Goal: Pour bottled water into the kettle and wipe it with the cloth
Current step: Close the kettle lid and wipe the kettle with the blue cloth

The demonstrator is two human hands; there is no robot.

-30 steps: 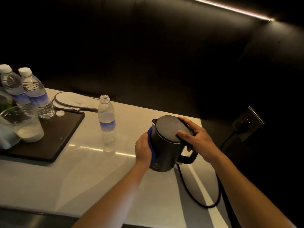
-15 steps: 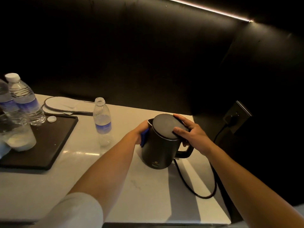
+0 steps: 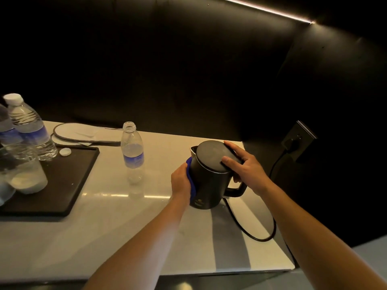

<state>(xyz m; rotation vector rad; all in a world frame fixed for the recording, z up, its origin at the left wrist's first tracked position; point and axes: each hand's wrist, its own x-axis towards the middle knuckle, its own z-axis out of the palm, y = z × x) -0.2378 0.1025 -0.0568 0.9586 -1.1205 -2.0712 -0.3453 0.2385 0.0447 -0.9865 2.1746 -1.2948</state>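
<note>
A black electric kettle (image 3: 211, 185) with its lid closed stands on the pale counter (image 3: 104, 237), right of centre. My left hand (image 3: 181, 182) presses a blue cloth (image 3: 191, 181) against the kettle's left side. Only a strip of the cloth shows between palm and kettle. My right hand (image 3: 244, 168) lies on the lid's right edge, fingers spread over the lid and down by the handle. An uncapped, nearly empty water bottle (image 3: 133, 151) stands upright on the counter to the kettle's left.
A dark tray (image 3: 69, 185) at the left carries two capped bottles (image 3: 29, 126), a loose white cap (image 3: 65, 152) and a glass (image 3: 25, 170). Flat white slippers (image 3: 79, 132) lie behind it. The kettle's black cord (image 3: 257, 237) loops to a wall socket (image 3: 297, 141). The counter ends just right of the kettle.
My left hand with the cloth has slid back from the kettle's far upper side down to its near left side. The right hand stays on the lid.
</note>
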